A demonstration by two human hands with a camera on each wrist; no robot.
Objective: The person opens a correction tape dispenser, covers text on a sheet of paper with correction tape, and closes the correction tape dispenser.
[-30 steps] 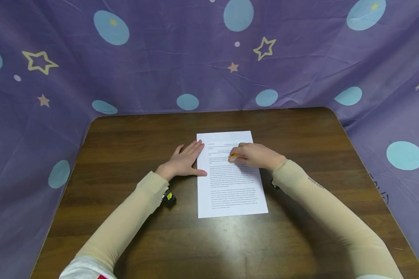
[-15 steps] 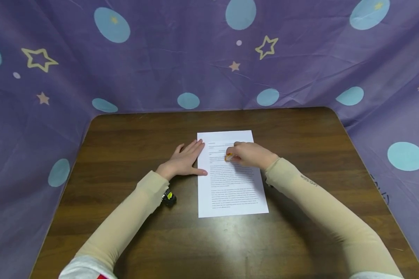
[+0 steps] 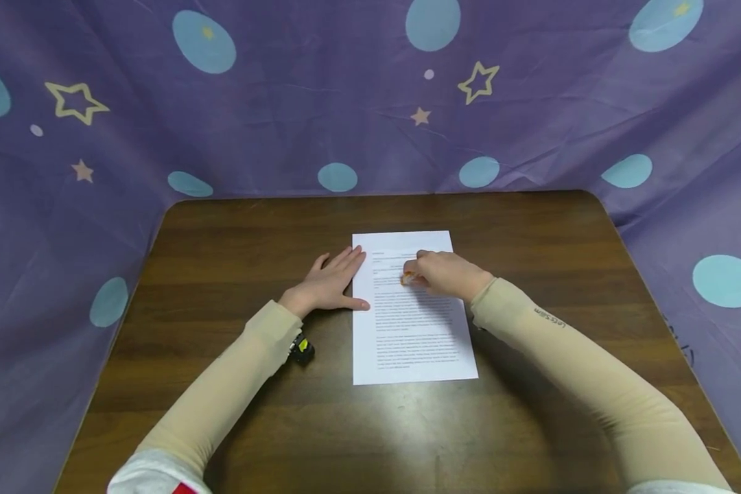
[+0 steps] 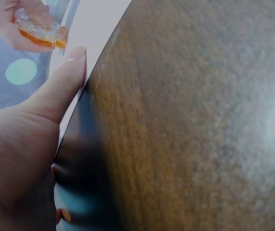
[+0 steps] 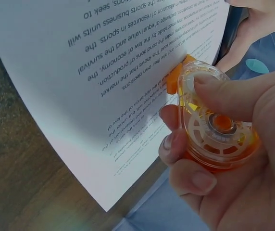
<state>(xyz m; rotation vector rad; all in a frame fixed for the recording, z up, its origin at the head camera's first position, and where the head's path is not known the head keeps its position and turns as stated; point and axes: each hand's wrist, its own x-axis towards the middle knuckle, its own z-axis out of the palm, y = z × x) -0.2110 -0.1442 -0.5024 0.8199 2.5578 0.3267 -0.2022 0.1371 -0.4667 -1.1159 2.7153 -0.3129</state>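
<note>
A white sheet of printed paper [image 3: 416,357] lies flat on the wooden table. My left hand [image 3: 330,283] rests on its left edge with the fingers spread and straight; its thumb presses the paper in the left wrist view. Over the upper middle of the sheet, my right hand [image 3: 447,273] grips a correction tape dispenser [image 5: 219,132] between thumb and curled fingers. Its body is clear plastic with orange parts and a round reel inside. The orange tip [image 5: 175,79] is at the printed lines; whether it touches the paper is hard to tell.
Brown table [image 3: 253,233] surrounds the sheet on all sides. A purple curtain [image 3: 272,103] with blue dots and stars hangs behind and beside it. A small black device [image 3: 301,349] is at the left wrist.
My right hand has moved a little to the left over the text with the correction tape dispenser, then stayed nearly still. The left hand holds its place on the paper.
</note>
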